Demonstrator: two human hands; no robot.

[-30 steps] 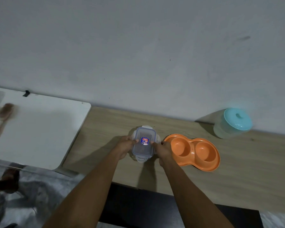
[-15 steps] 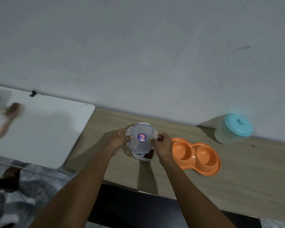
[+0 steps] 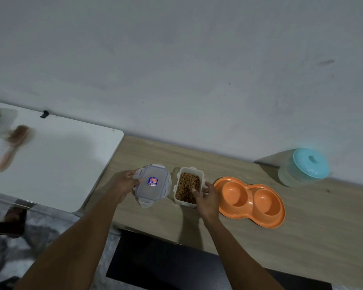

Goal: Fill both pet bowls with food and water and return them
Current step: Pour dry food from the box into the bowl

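Holding lid: left hand (image 3: 124, 184) pinches the clear rectangular plastic lid (image 3: 152, 184), just lifted off, at 9 o'clock of tub.
Tub: white rectangular kibble tub (image 3: 188, 186) now open; right hand (image 3: 205, 197) fingers grip it.
Bowls: orange plastic double pet bowl (image 3: 252, 200) at 3 o'clock, empty; pouring can begin.

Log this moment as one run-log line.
left hand: holds lid | right hand: on open kibble tub | double bowl: empty | next: probably pour kibble

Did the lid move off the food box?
Yes. The lid, held by the left hand, now lies left of the open food box, farther from the orange bowl.
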